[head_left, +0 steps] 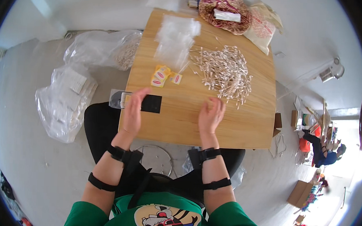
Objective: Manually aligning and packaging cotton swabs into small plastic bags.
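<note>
My left hand [133, 113] is held over the left side of the wooden table [180, 127], fingers stretched out, with nothing seen in it. Beneath and beside it lie a black flat rectangle [151, 103] and a clear bag [116, 99] with a row of white sticks [125, 100] at the table edge. My right hand [211, 115] is over the table's middle right, its fingers loosely curved and apart from the thumb; no object shows in it. Farther back is a loose heap of cotton swabs [229, 74]. Small yellow-and-white printed cards [160, 75] lie left of the heap.
A stack of clear plastic bags [175, 38] covers the back left of the table. A patterned cloth bundle [222, 10] and a cream sack [260, 29] sit at the back edge. Large plastic bags [65, 102] stand on the floor at left. Another person [325, 153] sits far right.
</note>
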`<state>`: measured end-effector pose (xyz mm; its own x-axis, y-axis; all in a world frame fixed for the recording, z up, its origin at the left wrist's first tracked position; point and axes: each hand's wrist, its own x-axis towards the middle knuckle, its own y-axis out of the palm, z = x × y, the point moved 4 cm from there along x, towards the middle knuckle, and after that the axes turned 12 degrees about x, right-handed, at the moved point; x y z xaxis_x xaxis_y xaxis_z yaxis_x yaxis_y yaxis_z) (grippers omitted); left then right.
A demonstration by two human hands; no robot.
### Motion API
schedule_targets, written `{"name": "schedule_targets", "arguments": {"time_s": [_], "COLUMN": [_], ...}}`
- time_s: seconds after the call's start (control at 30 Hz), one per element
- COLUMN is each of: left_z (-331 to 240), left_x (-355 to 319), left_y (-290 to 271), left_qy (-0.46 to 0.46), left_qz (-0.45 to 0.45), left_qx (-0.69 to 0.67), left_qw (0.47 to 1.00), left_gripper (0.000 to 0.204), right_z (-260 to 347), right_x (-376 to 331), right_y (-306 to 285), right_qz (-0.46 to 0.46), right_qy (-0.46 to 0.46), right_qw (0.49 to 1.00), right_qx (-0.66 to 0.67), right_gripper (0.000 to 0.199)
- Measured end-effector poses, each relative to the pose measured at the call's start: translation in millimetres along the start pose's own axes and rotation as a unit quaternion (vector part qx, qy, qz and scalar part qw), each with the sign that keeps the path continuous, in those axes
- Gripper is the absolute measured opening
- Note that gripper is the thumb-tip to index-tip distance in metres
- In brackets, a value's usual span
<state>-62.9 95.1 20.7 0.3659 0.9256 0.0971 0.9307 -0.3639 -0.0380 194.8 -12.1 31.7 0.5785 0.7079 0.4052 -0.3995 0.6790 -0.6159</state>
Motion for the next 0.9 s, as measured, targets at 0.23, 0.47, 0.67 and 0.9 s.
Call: {"name": "schedule_targets", "arguments": {"time_s": [0.23,0.47,0.67,0.9], "left_z": [-16.7,-10.9,-9.3,-20.7], "left_x": [-14.8,-13.6,-9.6,-13.7], "left_y": [96.7,96.4,98.8,99.6], "left_qy": [0.211,0.174,0.186,0.172], "left_qz": [0.116,0.101,0.085,0.102], "left_qx": [0.409,0.438,0.459,0.479], "left_qw": [0.880,0.876,0.865,0.855], "left_gripper": [0.035,0.036,0.038,0.038], "right_z": [-47.0,4.6,28.5,-8.6], "right_x": [19.3,-26.5,-45.1,-11.1], "right_y": [-32.3,-6.8,-15.8,-32.3], "right_qz": [0.026,0.108,0.074,0.070], "right_qy": [0.012,0.015,-0.066,-0.030], "right_qw": [0.983,0.990,0.990,0.994], "right_qx": [-0.179,-0.092,0.105,0.077], "right_gripper": [0.051,0.045,0.036,0.035]}}
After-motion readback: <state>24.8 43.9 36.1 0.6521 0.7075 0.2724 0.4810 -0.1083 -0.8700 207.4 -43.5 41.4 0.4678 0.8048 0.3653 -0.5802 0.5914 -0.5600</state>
